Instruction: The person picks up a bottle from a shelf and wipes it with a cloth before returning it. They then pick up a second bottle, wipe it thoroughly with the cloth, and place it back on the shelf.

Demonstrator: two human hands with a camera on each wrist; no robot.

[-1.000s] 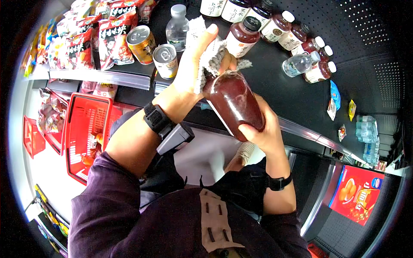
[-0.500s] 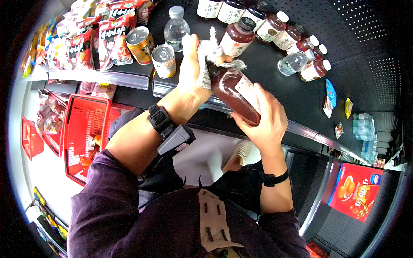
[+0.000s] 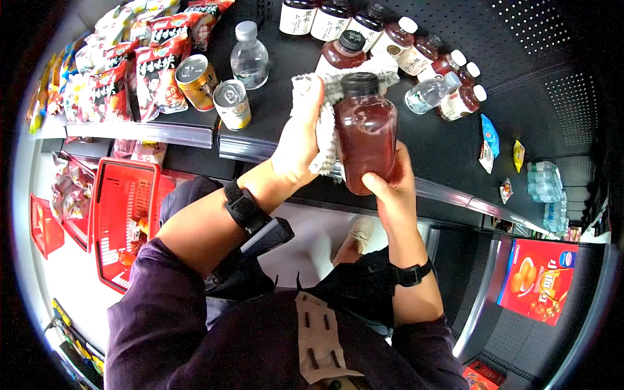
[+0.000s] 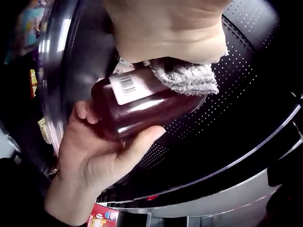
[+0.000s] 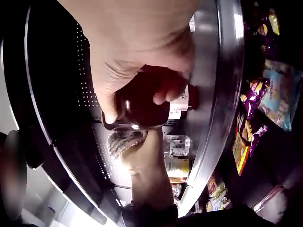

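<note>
A bottle of dark red drink [image 3: 365,140] with a black cap is held upright over the shelf's front edge in the head view. My right hand [image 3: 398,201] grips it near the base, thumb across the front. On its other side my left hand [image 3: 300,143] holds a grey-white fluffy cloth [image 3: 325,146] against the bottle, thumb pointing up; its fingers are hidden behind cloth and bottle. In the left wrist view, a white barcode label [image 4: 127,87] shows on the bottle, and the cloth [image 4: 184,79] covers its upper end.
Behind stand several similar bottles [image 3: 396,42] on the black shelf. A clear water bottle [image 3: 249,58], a gold can [image 3: 196,81], a white can [image 3: 232,105] and red snack bags [image 3: 159,81] stand left. Another clear bottle [image 3: 429,93] lies tilted right. A red basket [image 3: 123,170] is below left.
The bottle has turned from slanted to upright, its black cap now showing. The cloth has come off the neck to the bottle's side and back. My right hand has shifted its hold around the base.
</note>
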